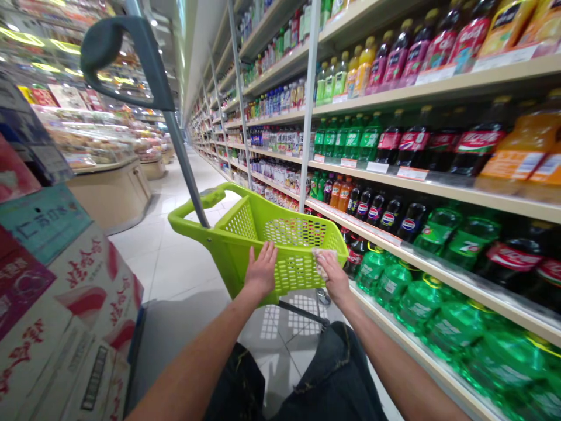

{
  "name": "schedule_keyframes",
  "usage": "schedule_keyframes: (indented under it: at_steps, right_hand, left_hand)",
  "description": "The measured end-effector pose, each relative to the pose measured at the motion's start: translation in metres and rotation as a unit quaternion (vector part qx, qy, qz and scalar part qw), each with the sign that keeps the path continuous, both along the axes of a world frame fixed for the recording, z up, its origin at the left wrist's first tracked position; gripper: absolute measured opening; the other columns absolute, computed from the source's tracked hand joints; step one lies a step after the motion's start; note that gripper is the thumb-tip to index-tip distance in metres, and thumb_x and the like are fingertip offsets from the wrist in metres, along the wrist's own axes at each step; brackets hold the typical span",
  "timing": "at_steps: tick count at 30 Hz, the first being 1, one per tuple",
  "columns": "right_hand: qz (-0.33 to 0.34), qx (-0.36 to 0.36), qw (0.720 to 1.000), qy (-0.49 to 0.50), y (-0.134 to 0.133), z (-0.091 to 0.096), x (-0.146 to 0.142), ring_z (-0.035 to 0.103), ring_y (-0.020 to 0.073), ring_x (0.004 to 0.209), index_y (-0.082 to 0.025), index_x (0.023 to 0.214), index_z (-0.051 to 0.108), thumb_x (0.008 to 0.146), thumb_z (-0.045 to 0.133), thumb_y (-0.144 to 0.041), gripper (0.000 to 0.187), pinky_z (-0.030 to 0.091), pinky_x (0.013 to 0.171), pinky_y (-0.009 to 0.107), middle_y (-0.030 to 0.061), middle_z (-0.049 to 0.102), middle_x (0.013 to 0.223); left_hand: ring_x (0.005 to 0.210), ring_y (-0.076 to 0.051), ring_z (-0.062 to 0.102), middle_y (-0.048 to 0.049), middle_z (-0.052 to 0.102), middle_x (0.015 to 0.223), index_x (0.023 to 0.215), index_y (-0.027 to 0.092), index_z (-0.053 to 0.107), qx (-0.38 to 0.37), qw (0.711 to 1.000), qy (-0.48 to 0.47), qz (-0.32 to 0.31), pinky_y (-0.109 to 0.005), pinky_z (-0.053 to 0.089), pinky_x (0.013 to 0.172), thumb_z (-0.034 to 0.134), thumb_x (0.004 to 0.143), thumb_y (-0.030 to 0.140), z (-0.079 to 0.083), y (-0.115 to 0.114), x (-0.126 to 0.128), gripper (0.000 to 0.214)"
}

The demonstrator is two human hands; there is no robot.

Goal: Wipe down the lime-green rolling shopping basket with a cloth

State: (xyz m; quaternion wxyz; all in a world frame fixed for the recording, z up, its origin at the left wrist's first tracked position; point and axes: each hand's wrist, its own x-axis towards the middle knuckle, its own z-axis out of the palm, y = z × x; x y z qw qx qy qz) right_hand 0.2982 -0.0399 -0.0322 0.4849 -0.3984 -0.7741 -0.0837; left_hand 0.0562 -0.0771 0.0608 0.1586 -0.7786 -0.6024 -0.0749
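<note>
Right hand [335, 279], fingers [329, 261] pressing cloth [318, 264] on basket [245, 228]

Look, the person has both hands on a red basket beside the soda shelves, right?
Not quite: the head view shows the basket is lime green, not red. The left hand and the right hand, which holds a white cloth, are both on it, beside the soda shelves.

Legwear: dark blue denim jeans [337, 374], pale flecks on left leg, small frayed nick on right leg | Arms above jeans: both forearms [205, 356] uncovered | Hands: left hand [262, 270] and right hand [335, 278] bare
</note>
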Motion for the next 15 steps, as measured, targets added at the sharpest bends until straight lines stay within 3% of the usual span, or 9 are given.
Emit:
schedule_keyframes:
  at_steps: [3, 5, 11, 13, 15]
  right_hand:
    - [0.028, -0.082, 0.994, -0.062, -0.014, -0.033, -0.011, 0.041, 0.0182, 0.12, -0.024, 0.117, 0.053, 0.072, 0.032, 0.004, 0.057, 0.039, 0.097, 0.043, 0.0042, 0.055, 0.12]
    - [0.042, -0.117, 0.988, -0.089, -0.023, -0.04, -0.02, 0.042, 0.0187, 0.119, -0.026, 0.119, 0.051, 0.072, 0.033, 0.003, 0.058, 0.041, 0.095, 0.042, 0.0031, 0.054, 0.121]
    - [0.028, -0.021, 0.998, -0.06, -0.005, 0.021, -0.054, 0.024, 0.0176, 0.129, -0.02, 0.123, 0.047, 0.074, 0.032, 0.004, 0.056, 0.029, 0.103, 0.044, 0.0059, 0.043, 0.132]
    - [0.026, -0.03, 0.995, -0.091, -0.002, 0.019, -0.061, 0.028, 0.0187, 0.127, -0.018, 0.12, 0.05, 0.076, 0.033, 0.003, 0.052, 0.032, 0.101, 0.044, 0.0083, 0.047, 0.128]
    - [0.034, -0.063, 0.987, -0.144, -0.009, 0.002, -0.064, 0.036, 0.0198, 0.124, -0.018, 0.117, 0.053, 0.077, 0.036, 0.002, 0.048, 0.037, 0.097, 0.043, 0.0095, 0.053, 0.122]
  left_hand:
    - [0.133, -0.02, 0.013, -0.0065, 0.018, 0.144, 0.132, 0.012, 0.029, 0.006, 1.0, -0.003, -0.018, -0.054, 0.005, 0.106, 0.035, 0.067, 0.014, -0.001, 0.0, -0.005, 0.065]
    - [0.133, -0.02, 0.013, -0.0064, 0.019, 0.143, 0.132, 0.012, 0.029, 0.013, 0.999, -0.006, -0.029, -0.054, 0.005, 0.106, 0.035, 0.069, 0.014, -0.002, 0.0, -0.008, 0.063]
    - [0.132, -0.02, 0.015, -0.0066, 0.02, 0.143, 0.132, 0.012, 0.03, 0.022, 0.999, -0.024, -0.038, -0.054, 0.006, 0.106, 0.034, 0.071, 0.012, -0.002, -0.002, -0.009, 0.06]
    - [0.132, -0.019, 0.016, -0.0064, 0.021, 0.143, 0.132, 0.013, 0.029, 0.022, 0.998, -0.02, -0.051, -0.054, 0.007, 0.106, 0.035, 0.071, 0.012, -0.004, -0.005, -0.013, 0.061]
    - [0.132, -0.02, 0.016, -0.0064, 0.021, 0.143, 0.132, 0.013, 0.028, 0.023, 0.998, -0.01, -0.062, -0.053, 0.007, 0.106, 0.037, 0.07, 0.012, -0.008, -0.008, -0.022, 0.063]
